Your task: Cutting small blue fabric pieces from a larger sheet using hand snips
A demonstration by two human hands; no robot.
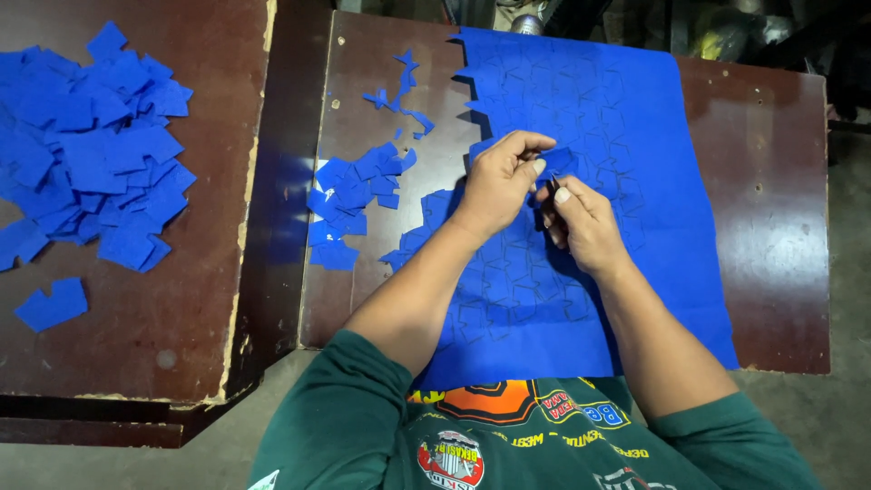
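A large blue felt sheet [635, 136], marked all over with drawn outlines, lies on the dark brown table [771, 227]. Its left edge is jagged where shapes have been cut away. My left hand [499, 181] pinches a small blue flap of the sheet [555, 160] between thumb and fingers. My right hand [581, 222] is closed around a small dark cutting tool [550, 188], mostly hidden, its tip right at that flap. Both hands touch over the middle of the sheet.
A small heap of cut blue pieces [349, 200] and a thin scrap strip [399, 91] lie left of the sheet. A second table [181, 308] on the left holds a big pile of blue pieces [91, 154]. A gap separates the tables.
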